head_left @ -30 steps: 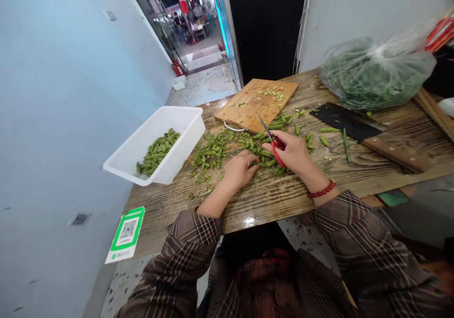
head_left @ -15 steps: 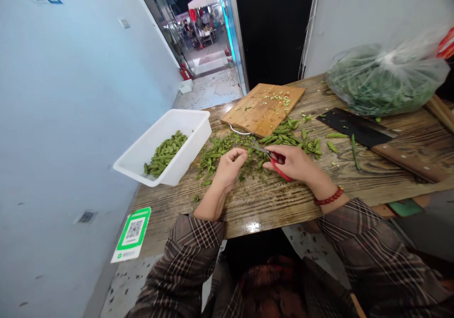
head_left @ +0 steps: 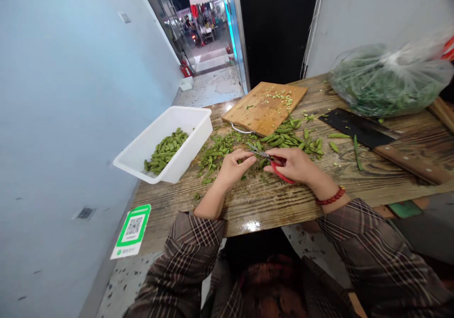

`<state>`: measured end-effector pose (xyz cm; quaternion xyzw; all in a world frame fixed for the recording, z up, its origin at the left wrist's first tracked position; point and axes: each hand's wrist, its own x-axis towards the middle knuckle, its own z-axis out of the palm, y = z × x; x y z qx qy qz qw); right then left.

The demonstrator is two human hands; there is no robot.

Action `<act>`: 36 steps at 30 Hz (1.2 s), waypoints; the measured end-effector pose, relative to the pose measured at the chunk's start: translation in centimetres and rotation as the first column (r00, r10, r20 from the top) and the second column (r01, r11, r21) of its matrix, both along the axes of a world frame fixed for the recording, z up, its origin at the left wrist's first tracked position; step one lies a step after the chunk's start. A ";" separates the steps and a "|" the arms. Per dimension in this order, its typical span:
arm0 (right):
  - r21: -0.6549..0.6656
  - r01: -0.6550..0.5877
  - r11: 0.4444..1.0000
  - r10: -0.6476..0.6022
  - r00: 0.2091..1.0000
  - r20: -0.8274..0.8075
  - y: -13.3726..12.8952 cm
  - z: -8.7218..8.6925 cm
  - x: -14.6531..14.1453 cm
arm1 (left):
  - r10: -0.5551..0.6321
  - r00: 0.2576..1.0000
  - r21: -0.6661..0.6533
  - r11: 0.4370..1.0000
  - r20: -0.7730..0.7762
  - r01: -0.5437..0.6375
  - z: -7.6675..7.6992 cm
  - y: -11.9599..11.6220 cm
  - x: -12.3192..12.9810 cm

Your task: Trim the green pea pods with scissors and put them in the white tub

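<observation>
Gripping the red-handled scissors, the right hand is curling its fingers around the handles, and the blades are pointing toward the left hand. That left hand is pinching its thumb and fingertips together right by the blades; whether a pod is lying between them, the view is not showing clearly. A red bracelet is circling the right wrist, and plaid sleeves are covering both forearms.

Just beyond the hands, a loose heap of green pods is lying on the wooden table, with small green scraps spreading to its left. Behind the heap, a cutting board is holding scattered pale green bits, its metal handle facing the person.

To the left, a white bin is holding more pods, and a green-and-white QR card is resting near the table's left end. To the right, a few single pods are lying beside a wooden-handled cleaver. Farther back, a clear plastic bag is bulging with greens.
</observation>
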<state>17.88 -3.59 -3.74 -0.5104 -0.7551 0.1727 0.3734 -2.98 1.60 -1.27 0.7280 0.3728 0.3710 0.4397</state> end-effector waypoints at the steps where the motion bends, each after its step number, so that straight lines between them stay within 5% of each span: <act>1: -0.007 -0.004 1.000 0.004 1.000 0.006 0.0 0.0 0.0 | -0.021 1.000 0.035 0.999 -0.022 0.021 0.0 0.0 -0.1; 9: -0.034 -0.055 0.998 0.055 0.998 0.002 0.3 -0.7 0.1 | -0.025 0.993 0.067 0.997 -0.115 0.033 0.2 0.0 -0.1; 15: 0.025 0.071 0.997 -0.071 0.997 -0.027 0.4 -0.5 0.1 | 0.111 0.985 -0.272 0.959 0.129 -0.072 0.0 0.0 0.0; 20: 0.053 0.083 0.995 -0.083 0.997 -0.006 0.3 -0.3 -0.1 | 0.179 0.909 -0.506 0.862 0.376 0.040 0.3 0.0 -0.2; 36: 0.092 -0.031 0.995 0.033 0.999 -0.026 0.1 -0.1 -0.7 | 0.170 0.836 -0.605 0.764 0.522 0.223 -0.2 -0.8 0.7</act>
